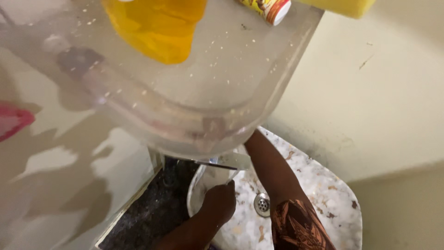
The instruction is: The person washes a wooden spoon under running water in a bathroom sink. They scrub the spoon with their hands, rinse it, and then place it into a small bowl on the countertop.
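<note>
My left hand (218,203) is curled into a fist low in the speckled white sink (323,194), against its left inner wall. Nothing shows clearly in its grip. My right forearm (273,171), with a brown patterned sleeve at the elbow, reaches up from the sink and passes under a clear glass shelf (240,83). The right hand is only a blurred pinkish smear through the glass (206,127). Its fingers cannot be made out. The metal drain (262,204) lies between my two arms.
On the shelf stand a yellow bottle (157,28), a tube with a white cap (270,9) and a yellow sponge (342,5). A cream wall (379,92) runs along the right. Dark floor (152,213) shows left of the sink, and something pink (11,120) sits at the far left edge.
</note>
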